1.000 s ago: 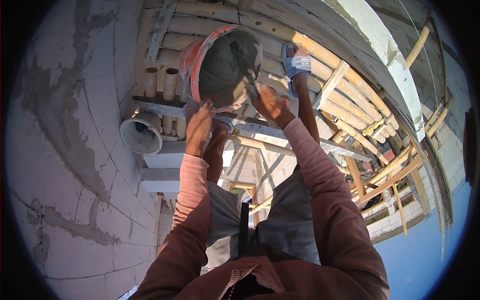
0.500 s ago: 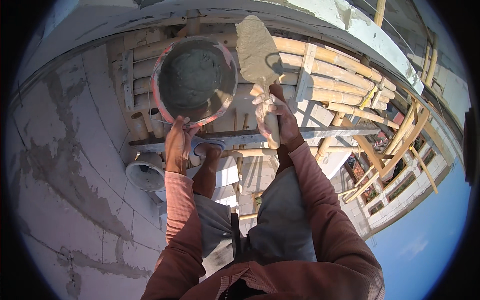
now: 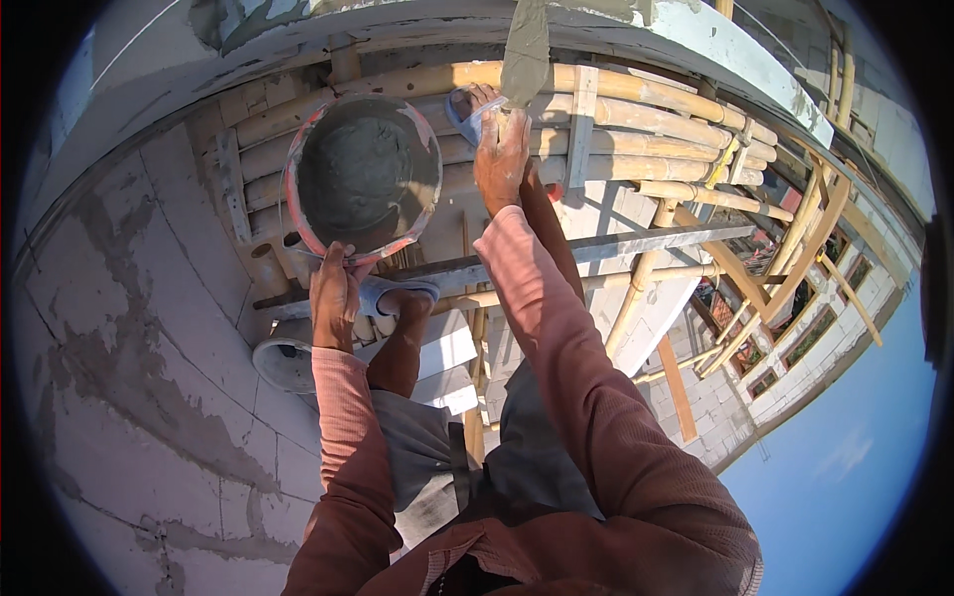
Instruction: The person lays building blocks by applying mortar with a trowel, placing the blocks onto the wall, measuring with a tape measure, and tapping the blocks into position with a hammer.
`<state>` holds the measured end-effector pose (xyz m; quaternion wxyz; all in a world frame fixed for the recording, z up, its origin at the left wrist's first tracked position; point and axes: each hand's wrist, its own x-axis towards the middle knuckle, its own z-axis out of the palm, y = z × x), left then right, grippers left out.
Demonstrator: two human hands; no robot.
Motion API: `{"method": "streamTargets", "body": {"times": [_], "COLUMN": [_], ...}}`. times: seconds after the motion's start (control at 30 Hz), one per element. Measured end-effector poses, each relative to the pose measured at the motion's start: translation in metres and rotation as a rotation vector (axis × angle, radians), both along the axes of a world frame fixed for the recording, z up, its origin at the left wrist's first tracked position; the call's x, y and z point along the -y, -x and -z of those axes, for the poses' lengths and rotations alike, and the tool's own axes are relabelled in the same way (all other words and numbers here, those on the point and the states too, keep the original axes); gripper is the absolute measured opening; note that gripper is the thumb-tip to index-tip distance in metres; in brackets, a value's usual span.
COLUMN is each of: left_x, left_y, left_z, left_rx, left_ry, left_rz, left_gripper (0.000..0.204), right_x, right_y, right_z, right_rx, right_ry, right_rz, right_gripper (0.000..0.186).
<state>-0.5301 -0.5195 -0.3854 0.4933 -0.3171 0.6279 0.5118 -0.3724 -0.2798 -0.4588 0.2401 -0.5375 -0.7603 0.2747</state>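
Note:
My left hand [image 3: 335,288] grips the near rim of a red bucket [image 3: 429,134]. Grey wet mortar [image 3: 360,164] fills much of the bucket. My right hand [image 3: 502,159] is wrapped round the handle of a trowel [image 3: 527,60], stretched out ahead of me. The trowel's blade is coated in mortar, turned partly edge-on, and its tip reaches the pale wall [image 3: 596,45] at the top of the view. Most of the handle is hidden under my fingers.
Bamboo poles [image 3: 646,114] form a platform under my feet [image 3: 477,104]. A long straight bar [image 3: 596,250] crosses below the bucket. Another bucket [image 3: 283,366] sits at the left, beside a mortar-streaked block wall [image 3: 149,397]. Timber framing [image 3: 810,248] stands at the right, above a drop.
My right hand has moved forward and a little left, carrying the trowel to the wall and turning its blade. The bucket has shifted slightly left in view, my left hand still on its rim.

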Motion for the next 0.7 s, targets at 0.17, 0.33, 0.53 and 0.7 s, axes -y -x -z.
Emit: {"method": "streamTargets", "body": {"times": [0.17,0.33,0.53,0.7], "left_x": [0.001,0.004,0.006,0.006], "left_y": [0.004,0.009,0.010,0.009], "left_z": [0.004,0.004,0.004,0.004], "left_rx": [0.014,0.023,0.016,0.031], "left_ry": [0.029,0.010,0.030,0.027], "left_rz": [0.004,0.021,-0.008,-0.006], "left_gripper": [0.034,0.029,0.028,0.030], "right_x": [0.013,-0.086,-0.149,-0.075], "right_y": [-0.045,-0.096,-0.081,-0.111], "right_z": [-0.035,-0.038,0.032,0.048], "right_rx": [0.012,-0.174,0.078,0.189], "right_ry": [0.309,0.260,-0.257,-0.038], "right_rz": [0.061,0.357,0.319,0.214], "right_gripper": [0.041,0.040,0.038,0.044]}}
